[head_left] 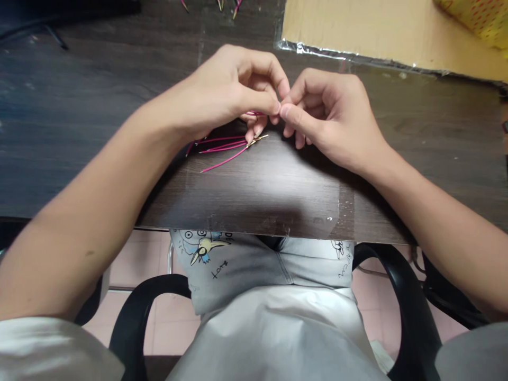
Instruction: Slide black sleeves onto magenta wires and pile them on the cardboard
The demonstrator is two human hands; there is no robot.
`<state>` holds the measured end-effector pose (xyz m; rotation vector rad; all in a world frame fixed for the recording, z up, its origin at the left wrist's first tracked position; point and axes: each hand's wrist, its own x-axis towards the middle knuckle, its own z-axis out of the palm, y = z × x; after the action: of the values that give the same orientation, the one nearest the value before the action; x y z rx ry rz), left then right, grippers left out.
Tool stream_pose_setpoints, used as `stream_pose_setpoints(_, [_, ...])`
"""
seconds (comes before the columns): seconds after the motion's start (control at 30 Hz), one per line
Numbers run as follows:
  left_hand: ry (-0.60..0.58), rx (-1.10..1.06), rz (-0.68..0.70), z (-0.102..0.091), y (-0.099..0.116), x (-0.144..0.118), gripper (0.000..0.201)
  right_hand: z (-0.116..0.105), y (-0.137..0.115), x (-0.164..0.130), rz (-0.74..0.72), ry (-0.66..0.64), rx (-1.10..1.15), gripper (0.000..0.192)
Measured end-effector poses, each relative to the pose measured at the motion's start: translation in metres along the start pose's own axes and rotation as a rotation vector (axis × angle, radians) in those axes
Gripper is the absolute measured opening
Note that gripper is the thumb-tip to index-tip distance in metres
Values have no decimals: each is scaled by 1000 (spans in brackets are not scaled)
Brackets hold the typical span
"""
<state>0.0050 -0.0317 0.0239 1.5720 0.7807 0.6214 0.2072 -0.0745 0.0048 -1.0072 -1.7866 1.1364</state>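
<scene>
Several pink wires (224, 148) in a loose fan, left of centre in frame, over dark table (257, 196); gold ends toward centre, under left hand (232, 87). Left hand at upper centre: thumb and forefinger pinched, a bit more pink showing beneath thumb, lower fingers curled on the gold ends, gripping wires there. Right hand (341, 116) just beside, fingertips touching those of left hand; thumb and forefinger pinched closed, other fingers loosely curled. Cannot tell about anything between the joined tips: too small, covered. Other wires (237, 8) at top edge, cut off by frame. Cardboard (357, 29) at upper right, shiny tape (309, 50) along near edge; yellow thing (480, 21) over its corner. Along bottom: shirt (286, 338), printed shorts (242, 275), black chair arms (130, 317), pinkish tiles (174, 317).
</scene>
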Motion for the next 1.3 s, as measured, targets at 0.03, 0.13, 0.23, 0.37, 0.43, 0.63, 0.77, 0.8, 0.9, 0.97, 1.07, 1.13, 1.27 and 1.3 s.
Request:
stream_pose_setpoints(0.03, [-2, 0, 0, 0, 0, 0, 13, 0, 0, 0, -2, 1, 1, 38])
stream_pose_setpoints(0.13, [1, -13, 6, 1, -1, 0, 12, 0, 0, -1, 9, 1, -2, 35])
stream_pose_setpoints(0.23, [5, -11, 4, 2, 0, -1, 9, 0, 0, 0, 14, 5, -12, 33])
stream_pose_setpoints(0.37, [-1, -11, 3, 0, 1, -1, 10, 0, 1, 1, 9, 6, -10, 35])
stream_pose_setpoints(0.43, [-5, -4, 9, 0, 2, -1, 9, 0, 0, 1, 14, 0, -2, 34])
stream_pose_setpoints(0.63, [-10, 73, -15, 2, 8, 0, 12, 1, -1, 0, -16, 17, -34, 30])
stream_pose_setpoints(0.77, [10, 63, -8, 6, 10, -1, 11, 0, 1, 1, -35, 7, -33, 29])
stream_pose_setpoints(0.8, [14, 57, -2, 7, 10, -1, 11, 0, 2, 2, -49, 9, -26, 28])
stream_pose_setpoints(0.9, [18, 45, 5, 7, 9, 0, 11, 0, 3, 2, -60, 14, -21, 29])
stream_pose_setpoints(0.97, [16, 41, 8, 7, 8, 0, 12, 0, 3, 2, -57, 13, -21, 30])
stream_pose_setpoints(1.07, [11, 37, 12, 6, 7, 1, 12, 1, 3, 2, -67, 18, -11, 28])
stream_pose_setpoints(1.13, [13, 39, 12, 6, 7, 1, 11, 1, 4, 3, -79, 29, 1, 25])
stream_pose_setpoints(1.27, [19, 54, 5, 6, 7, 0, 9, 2, 4, 4, -85, 28, 18, 22])
stream_pose_setpoints(1.3, [18, 52, 6, 6, 7, 0, 10, 2, 4, 4, -80, 24, 19, 22])
